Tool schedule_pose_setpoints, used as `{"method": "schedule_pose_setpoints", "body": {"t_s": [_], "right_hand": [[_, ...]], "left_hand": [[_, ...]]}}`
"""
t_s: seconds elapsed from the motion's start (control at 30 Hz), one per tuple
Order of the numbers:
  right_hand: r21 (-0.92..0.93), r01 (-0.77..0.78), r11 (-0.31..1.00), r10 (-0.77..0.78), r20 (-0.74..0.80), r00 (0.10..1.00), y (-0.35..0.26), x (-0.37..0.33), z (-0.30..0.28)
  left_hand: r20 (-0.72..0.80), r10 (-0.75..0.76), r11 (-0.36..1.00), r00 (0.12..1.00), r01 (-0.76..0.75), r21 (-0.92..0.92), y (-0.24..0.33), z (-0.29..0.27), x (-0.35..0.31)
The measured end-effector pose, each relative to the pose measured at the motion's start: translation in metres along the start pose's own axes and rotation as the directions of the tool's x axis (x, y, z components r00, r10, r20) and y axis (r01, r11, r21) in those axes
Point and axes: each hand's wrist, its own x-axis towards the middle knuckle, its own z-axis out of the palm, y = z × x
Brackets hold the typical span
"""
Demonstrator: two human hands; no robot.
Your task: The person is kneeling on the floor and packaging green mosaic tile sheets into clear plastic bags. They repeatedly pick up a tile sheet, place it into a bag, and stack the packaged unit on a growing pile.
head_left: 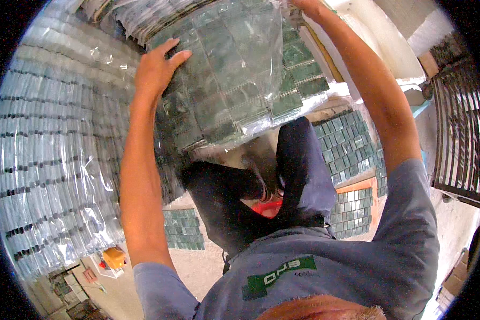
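I hold a bundle of green mosaic tile sheets (234, 85) wrapped in clear plastic, up in front of me above my knees. My left hand (157, 66) lies flat against the bundle's left edge, fingers spread over the tiles. My right hand (304, 5) grips the bundle's upper right corner at the top of the view; its fingers are mostly cut off. My dark trousers (298, 170) show below the bundle.
A tall wall of plastic-wrapped mosaic sheets (53, 149) is stacked on my left. More green mosaic sheets (346, 144) lie on the floor to the right, one on an orange board (357, 186). A metal grille (458, 133) stands far right. A small orange object (113, 257) lies lower left.
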Motion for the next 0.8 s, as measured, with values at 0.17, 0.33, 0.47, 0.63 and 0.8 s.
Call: {"method": "schedule_pose_setpoints", "body": {"t_s": [0.17,0.33,0.47,0.63,0.8], "right_hand": [[0.047,0.194,0.98,-0.191,-0.049,0.98,-0.072,-0.085,-0.069],[-0.046,0.527,0.849,-0.526,0.028,0.85,-0.107,-0.191,-0.106],[-0.144,0.599,0.787,-0.579,0.162,0.799,-0.135,-0.242,-0.098],[-0.212,0.602,0.77,-0.595,0.101,0.797,-0.151,-0.245,-0.061],[-0.257,0.599,0.759,-0.62,-0.004,0.784,-0.13,-0.239,-0.059]], "left_hand": [[-0.021,0.009,0.999,1.0,-0.008,0.034,-0.003,0.002,-0.004],[-0.012,0.03,0.999,0.999,-0.029,0.042,-0.01,0.002,-0.004],[0.021,-0.011,0.999,1.0,0.01,0.052,-0.004,-0.002,-0.003],[0.036,-0.038,0.999,0.999,0.037,0.029,-0.004,-0.002,-0.003],[-0.007,-0.011,1.0,1.0,0.011,0.006,-0.014,0.008,0.001]]}}
